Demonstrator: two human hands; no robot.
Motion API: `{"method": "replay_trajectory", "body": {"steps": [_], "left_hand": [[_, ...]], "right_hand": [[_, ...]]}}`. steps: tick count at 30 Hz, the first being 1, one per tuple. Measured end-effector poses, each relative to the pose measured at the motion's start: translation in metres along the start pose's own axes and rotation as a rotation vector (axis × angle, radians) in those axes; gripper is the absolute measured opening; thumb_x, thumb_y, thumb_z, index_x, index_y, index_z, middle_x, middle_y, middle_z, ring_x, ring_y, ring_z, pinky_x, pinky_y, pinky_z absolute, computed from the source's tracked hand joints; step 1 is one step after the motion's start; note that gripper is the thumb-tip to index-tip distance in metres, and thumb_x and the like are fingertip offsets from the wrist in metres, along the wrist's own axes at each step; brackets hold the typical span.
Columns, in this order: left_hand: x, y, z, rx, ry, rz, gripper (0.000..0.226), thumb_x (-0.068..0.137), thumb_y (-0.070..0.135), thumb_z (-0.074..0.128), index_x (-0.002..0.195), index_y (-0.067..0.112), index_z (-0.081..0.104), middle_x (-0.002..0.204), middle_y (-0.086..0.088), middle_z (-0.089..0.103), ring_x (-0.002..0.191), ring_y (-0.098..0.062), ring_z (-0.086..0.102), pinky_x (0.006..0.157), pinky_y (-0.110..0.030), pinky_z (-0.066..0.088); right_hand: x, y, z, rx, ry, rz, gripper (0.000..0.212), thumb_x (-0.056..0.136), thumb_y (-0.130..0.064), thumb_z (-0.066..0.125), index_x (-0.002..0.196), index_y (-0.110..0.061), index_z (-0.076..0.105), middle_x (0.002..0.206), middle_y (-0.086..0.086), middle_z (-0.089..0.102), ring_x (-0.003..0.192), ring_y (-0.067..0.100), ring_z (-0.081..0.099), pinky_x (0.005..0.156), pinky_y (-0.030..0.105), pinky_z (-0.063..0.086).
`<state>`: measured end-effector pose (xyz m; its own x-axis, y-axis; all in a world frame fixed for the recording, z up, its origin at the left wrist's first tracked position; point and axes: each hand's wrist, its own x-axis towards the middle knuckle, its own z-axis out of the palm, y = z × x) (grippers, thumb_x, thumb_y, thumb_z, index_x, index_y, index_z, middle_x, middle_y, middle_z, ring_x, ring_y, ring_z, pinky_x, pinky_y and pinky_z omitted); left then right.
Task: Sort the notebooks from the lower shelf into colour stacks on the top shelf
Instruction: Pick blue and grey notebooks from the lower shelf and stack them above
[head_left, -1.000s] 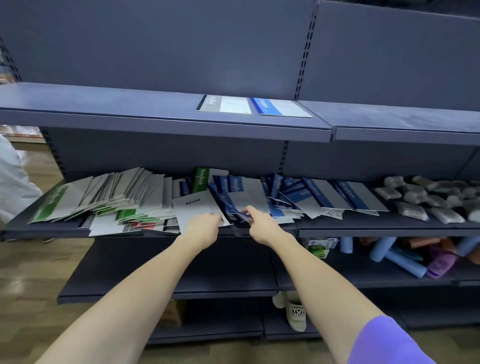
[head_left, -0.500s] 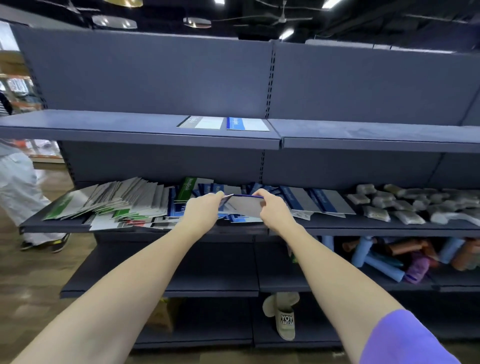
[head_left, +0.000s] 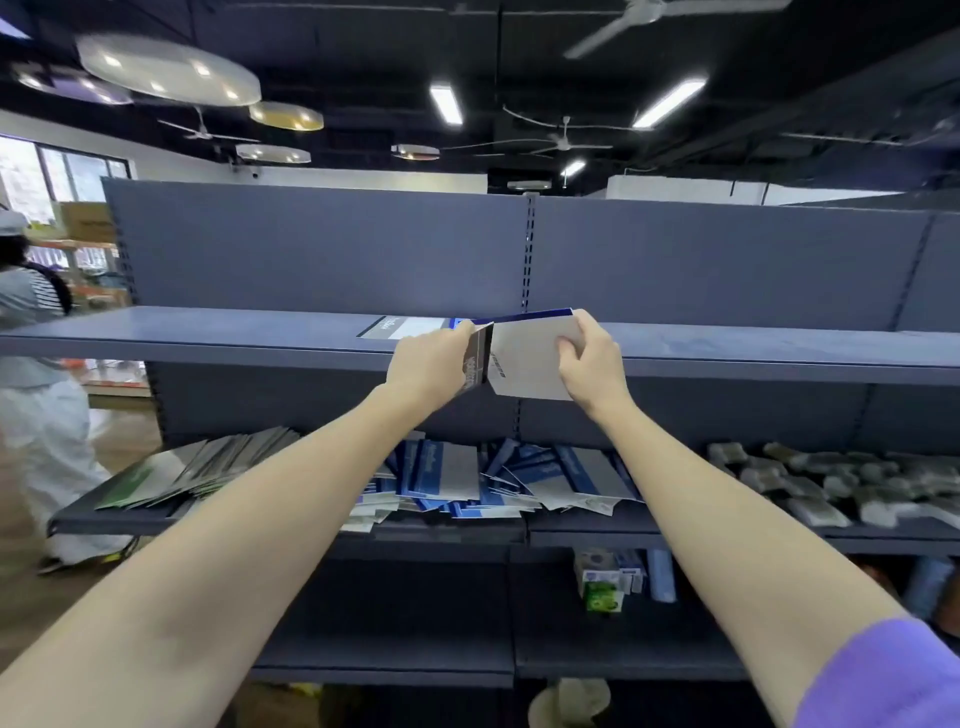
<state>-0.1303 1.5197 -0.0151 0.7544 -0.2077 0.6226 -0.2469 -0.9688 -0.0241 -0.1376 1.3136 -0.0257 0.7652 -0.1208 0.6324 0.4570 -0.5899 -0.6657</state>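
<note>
While each hand's grip pinches a notebook, both notebooks hang at the top shelf (head_left: 208, 338) front edge.

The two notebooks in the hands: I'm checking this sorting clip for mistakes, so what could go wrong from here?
1. The left hand pinches the dark notebook only at its edge, so it might slip.
2. The right hand holds the blue notebook with its grey back showing, so it could land on the wrong stack.
3. The notebook on the top shelf lies partly hidden behind the hands and might get knocked.
</note>
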Motion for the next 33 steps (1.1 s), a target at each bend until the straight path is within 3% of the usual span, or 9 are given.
{"method": "replay_trajectory", "body": {"steps": [3,8,10,12,17,22,25,28,33], "left_hand": [[0.019,0.0,-0.021,0.02,0.065,-0.028,0.032,0.079,-0.008,0.042,0.102,0.014,0.039,0.091,-0.009,0.063,0.072,-0.034,0.05,0.066,-0.037,0.036],[0.054,-0.013,-0.05,0.007,0.227,-0.115,0.026,0.085,0.003,0.051,0.108,0.014,0.044,0.086,-0.005,0.06,0.072,-0.034,0.053,0.065,-0.035,0.032],[0.066,-0.022,-0.052,0.002,0.286,-0.142,0.026,0.086,0.002,0.054,0.107,0.013,0.044,0.084,-0.003,0.055,0.07,-0.033,0.052,0.063,-0.035,0.03],[0.074,-0.03,-0.05,0.005,0.305,-0.151,0.027,0.085,-0.003,0.052,0.105,0.014,0.043,0.082,-0.002,0.051,0.068,-0.032,0.049,0.061,-0.035,0.028],[0.092,-0.046,-0.021,-0.009,0.271,-0.126,0.03,0.084,-0.006,0.048,0.104,0.015,0.042,0.084,-0.001,0.053,0.068,-0.033,0.049,0.061,-0.033,0.028],[0.114,-0.062,0.017,-0.028,0.226,-0.097,0.03,0.086,-0.005,0.048,0.096,0.019,0.033,0.084,-0.002,0.056,0.066,-0.03,0.049,0.058,-0.032,0.025],[0.127,-0.076,0.035,-0.029,0.214,-0.075,0.032,0.083,-0.009,0.045,0.096,0.018,0.035,0.083,-0.002,0.056,0.064,-0.03,0.047,0.056,-0.032,0.024],[0.141,-0.094,0.05,-0.009,0.195,-0.073,0.035,0.081,-0.011,0.044,0.105,0.016,0.044,0.081,0.0,0.051,0.064,-0.03,0.046,0.053,-0.031,0.02],[0.162,-0.119,0.075,-0.014,0.158,-0.043,0.037,0.082,-0.01,0.042,0.11,0.015,0.046,0.083,-0.002,0.054,0.065,-0.03,0.048,0.059,-0.032,0.028]], "right_hand": [[0.019,-0.015,-0.006,0.004,0.018,-0.049,0.031,0.103,-0.01,0.045,0.132,-0.012,0.054,0.114,0.006,0.066,0.105,0.029,0.06,0.087,0.033,0.048],[0.05,-0.025,-0.006,0.066,0.136,-0.09,0.026,0.101,-0.007,0.044,0.122,-0.012,0.057,0.099,0.0,0.065,0.087,0.021,0.058,0.064,0.003,0.041],[0.06,-0.029,-0.004,0.143,0.184,-0.024,0.031,0.102,-0.007,0.044,0.131,-0.013,0.054,0.109,0.001,0.064,0.097,0.021,0.058,0.082,0.011,0.048],[0.07,-0.029,0.001,0.217,0.203,0.081,0.043,0.104,-0.008,0.044,0.147,-0.01,0.042,0.137,0.006,0.056,0.125,0.023,0.051,0.098,0.017,0.037],[0.087,-0.019,0.024,0.26,0.204,0.131,0.048,0.106,-0.008,0.043,0.153,-0.005,0.033,0.152,0.01,0.043,0.141,0.024,0.038,0.086,0.004,0.026],[0.107,-0.016,0.047,0.271,0.22,0.189,0.039,0.104,-0.007,0.042,0.144,-0.008,0.045,0.122,-0.002,0.052,0.111,0.02,0.052,0.085,0.013,0.045],[0.126,-0.004,0.063,0.324,0.264,0.252,0.028,0.096,-0.004,0.041,0.116,-0.012,0.059,0.103,-0.003,0.063,0.091,0.018,0.06,0.06,0.015,0.047],[0.141,0.008,0.08,0.367,0.302,0.312,0.025,0.091,-0.001,0.041,0.101,-0.014,0.059,0.093,-0.003,0.065,0.079,0.015,0.058,0.056,0.018,0.045],[0.162,0.02,0.105,0.566,0.373,0.457,0.04,0.088,0.005,0.045,0.117,-0.022,0.051,0.094,-0.006,0.056,0.075,0.014,0.054,0.058,0.021,0.044]]}}
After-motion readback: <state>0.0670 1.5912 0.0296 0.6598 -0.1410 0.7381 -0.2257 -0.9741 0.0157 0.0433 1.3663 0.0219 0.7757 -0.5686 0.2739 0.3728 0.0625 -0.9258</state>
